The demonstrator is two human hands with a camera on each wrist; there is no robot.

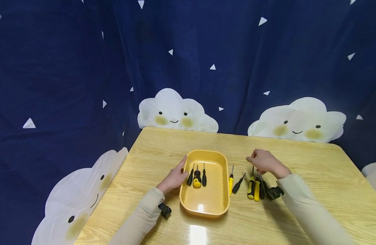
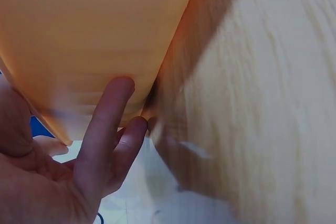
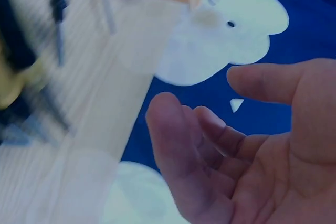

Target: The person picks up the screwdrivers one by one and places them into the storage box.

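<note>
No readable txt, labels, brands, nos. or signs in any view (R-wrist cam partly blurred).

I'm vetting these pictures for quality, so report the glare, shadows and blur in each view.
Head: bright glare on the tray floor and on the table near the bottom edge, with a soft shadow beside the right sleeve; left wrist: a shadow across the table next to the tray; right wrist: screwdrivers at the left badly blurred, the right fingers clearer.

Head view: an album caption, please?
Left grip holding a rounded yellow plastic tray with three black or black-and-yellow screwdrivers; empty right grip near others.
</note>
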